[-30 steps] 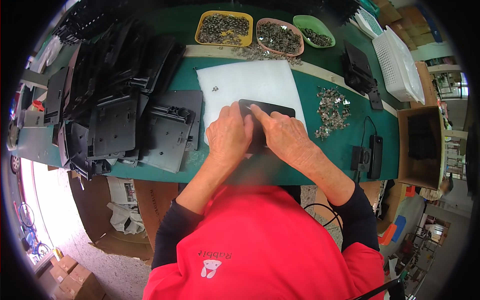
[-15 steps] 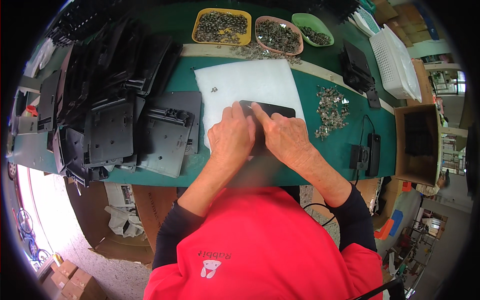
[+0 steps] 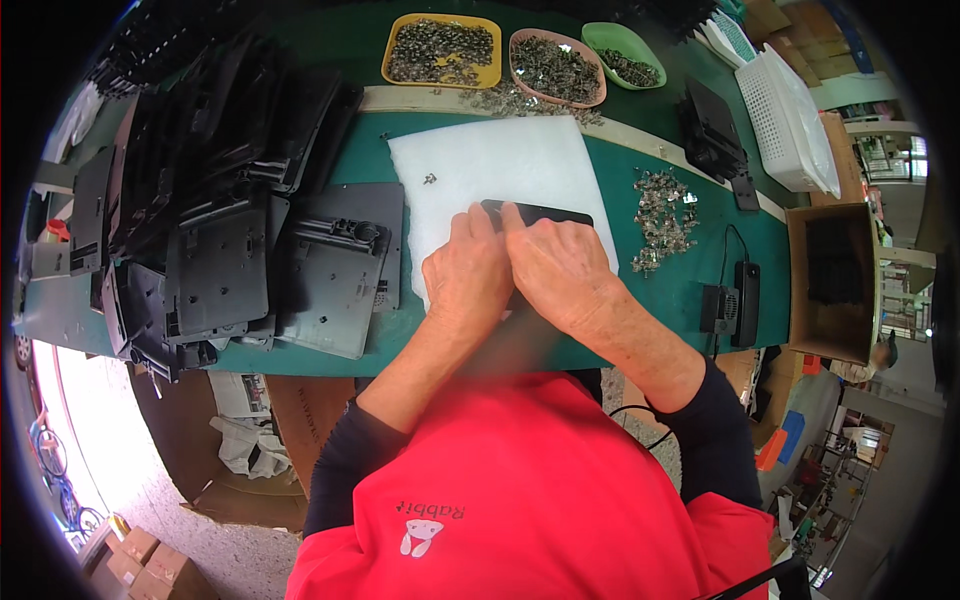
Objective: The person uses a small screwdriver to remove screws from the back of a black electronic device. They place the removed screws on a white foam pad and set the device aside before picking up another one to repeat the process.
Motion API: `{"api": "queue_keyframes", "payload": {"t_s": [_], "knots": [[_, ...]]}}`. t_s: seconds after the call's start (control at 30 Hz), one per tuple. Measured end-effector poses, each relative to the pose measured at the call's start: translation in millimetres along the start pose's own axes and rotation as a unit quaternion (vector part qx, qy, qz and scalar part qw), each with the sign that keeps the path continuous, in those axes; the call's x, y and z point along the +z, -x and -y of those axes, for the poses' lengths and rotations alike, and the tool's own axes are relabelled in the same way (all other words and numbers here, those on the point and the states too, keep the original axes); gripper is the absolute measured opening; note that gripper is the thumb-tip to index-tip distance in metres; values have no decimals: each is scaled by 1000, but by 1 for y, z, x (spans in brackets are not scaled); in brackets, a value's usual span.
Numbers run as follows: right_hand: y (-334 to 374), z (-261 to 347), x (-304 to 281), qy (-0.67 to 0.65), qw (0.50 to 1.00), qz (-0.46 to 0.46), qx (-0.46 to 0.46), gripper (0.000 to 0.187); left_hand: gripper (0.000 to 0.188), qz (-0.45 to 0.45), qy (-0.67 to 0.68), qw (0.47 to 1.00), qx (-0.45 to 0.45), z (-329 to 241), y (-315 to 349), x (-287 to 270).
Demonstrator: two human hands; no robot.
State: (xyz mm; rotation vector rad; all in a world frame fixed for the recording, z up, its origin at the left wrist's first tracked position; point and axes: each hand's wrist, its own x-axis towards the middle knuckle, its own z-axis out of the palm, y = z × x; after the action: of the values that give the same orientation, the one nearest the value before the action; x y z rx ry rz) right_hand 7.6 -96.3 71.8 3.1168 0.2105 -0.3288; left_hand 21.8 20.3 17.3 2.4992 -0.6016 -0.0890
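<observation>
A black plastic panel [image 3: 562,213] lies on a white foam sheet [image 3: 480,150], largely hidden under both hands. My left hand [image 3: 468,262] is closed on the panel's left side, fingertips near its far left corner. Close against it, my right hand [image 3: 562,265] has its fingers curled over the panel, with the index fingertip at that same corner. Whether a small part sits beneath the fingertips is hidden. On the foam, left of the panel, lies a small metal clip [image 3: 430,179].
Stacked black panels [image 3: 220,265] crowd the left. Yellow [image 3: 490,82], pink [image 3: 600,95] and green [image 3: 655,82] trays hold metal parts at the back. Loose metal clips [image 3: 660,225], a black adapter [image 3: 719,311] and an open carton [image 3: 872,290] are to the right.
My right hand has drawn in toward the left hand, and its extended index finger is now more bent. The panel and left hand have shifted very slightly right.
</observation>
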Motion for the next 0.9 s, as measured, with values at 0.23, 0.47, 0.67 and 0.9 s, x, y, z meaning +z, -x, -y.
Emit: {"api": "queue_keyframes", "payload": {"t_s": [0.23,0.47,0.67,0.9], "knots": [[-9,-6,-13,79,985,-32,-147,23,43,-5,-4,999,35,0,-5,-3],[12,-30,24,24,997,-67,-29,51,41,-67,51,996,-35,4,-4,16],[20,-33,36,-9,997,-68,-20,52,40,-62,36,996,-46,5,-2,15],[17,-23,24,-38,998,-37,21,49,41,-64,31,996,-48,5,-2,18]]}}
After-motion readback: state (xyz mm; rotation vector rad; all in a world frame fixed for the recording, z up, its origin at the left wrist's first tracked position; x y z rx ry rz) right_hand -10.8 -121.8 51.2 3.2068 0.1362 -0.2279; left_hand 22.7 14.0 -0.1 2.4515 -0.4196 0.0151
